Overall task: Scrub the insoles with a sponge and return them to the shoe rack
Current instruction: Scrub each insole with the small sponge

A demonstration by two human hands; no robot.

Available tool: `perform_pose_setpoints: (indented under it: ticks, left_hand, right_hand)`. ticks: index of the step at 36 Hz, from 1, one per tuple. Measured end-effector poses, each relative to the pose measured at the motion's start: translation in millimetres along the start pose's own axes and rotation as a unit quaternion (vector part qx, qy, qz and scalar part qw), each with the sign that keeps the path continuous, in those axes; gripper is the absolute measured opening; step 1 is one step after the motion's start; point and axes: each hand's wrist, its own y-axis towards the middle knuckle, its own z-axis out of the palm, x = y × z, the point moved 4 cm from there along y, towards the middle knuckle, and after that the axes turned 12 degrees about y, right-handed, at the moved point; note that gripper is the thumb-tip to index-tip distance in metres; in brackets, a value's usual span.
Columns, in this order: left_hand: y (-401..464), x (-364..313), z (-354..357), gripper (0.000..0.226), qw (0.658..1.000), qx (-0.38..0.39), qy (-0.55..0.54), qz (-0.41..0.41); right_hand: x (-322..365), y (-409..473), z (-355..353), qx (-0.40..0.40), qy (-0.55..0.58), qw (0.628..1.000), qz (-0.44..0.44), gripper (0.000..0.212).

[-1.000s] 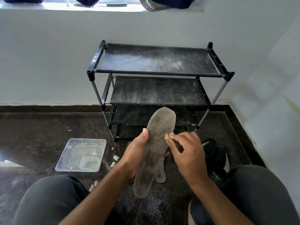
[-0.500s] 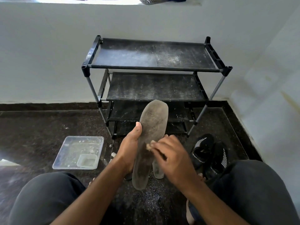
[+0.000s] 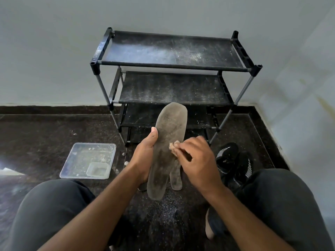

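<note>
Right now, head view, centre of frame: left hand grips a grey insole by its left edge, thumb up along the side, fingers wrapped behind it, toe end pointing up toward the shoe rack. Right hand pinches a small tan sponge w/ curled fingers, pressing it onto the insole's right edge about mid-length. A second insole sits just behind and below the first, lower centre, mostly hidden; can't tell if it lies on the floor or leans.

Rack fills the upper centre against the wall; shelves dusty, nothing on the upper ones, lowest one partly hidden. Clear plastic tray w/ a small tub inside at lower left of centre, on the dark floor. Black sneakers at lower right, beside the person's knee. White specks dot the floor under the hands.

Step in hand, as I judge it: scrubbing insole no. 1, task in its 1st half, since no insole is on the rack yet. Next move prob. calls for more strokes over the insole, firm left-hand hold so it doesn't flex away, then the other insole, then both to a shelf.
</note>
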Motion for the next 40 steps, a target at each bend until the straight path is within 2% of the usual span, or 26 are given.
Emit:
perform_pose_setpoints:
  ticks: [3,9,16,21,23,27,29,36,38,40]
  left_hand:
    - [0,1,-1,0.073,1.0,-0.006,0.004,0.004]
    - [1,1,-2,0.078,1.0,-0.005,-0.002,-0.009]
    - [-3,0,-5,0.078,1.0,-0.019,0.004,-0.013]
    - [-7,2,-2,0.076,0.999,-0.033,0.015,-0.017]
    - [-7,1,-3,0.075,0.999,-0.034,0.018,-0.014]
    - [-9,2,4,0.072,0.999,0.01,0.039,-0.014]
    - [-9,3,4,0.071,0.998,0.007,0.063,-0.008]
    - [-3,2,-6,0.079,0.998,-0.038,0.048,-0.008]
    - [-4,3,-4,0.075,0.998,-0.035,0.059,-0.017]
    - [-6,5,2,0.07,0.998,-0.012,0.064,-0.014]
  right_hand:
    - [-5,2,-8,-0.044,-0.018,0.998,0.037,0.013]
    - [16,-16,21,0.093,0.045,0.994,-0.03,0.017]
    - [11,-5,10,0.064,-0.001,0.998,-0.028,0.016]
    - [16,-15,20,0.121,0.004,0.992,-0.039,0.014]
    - [11,-11,16,0.11,-0.01,0.993,-0.031,0.01]
    - [-1,1,-3,0.025,-0.041,0.999,0.017,0.008]
    - [-2,3,-6,0.007,-0.044,0.999,0.024,0.009]
    - [17,-16,22,0.127,-0.021,0.99,-0.056,0.016]
    - [13,-11,15,0.097,-0.033,0.993,-0.054,0.012]
    - [5,0,0,0.025,-0.054,0.998,-0.024,0.008]
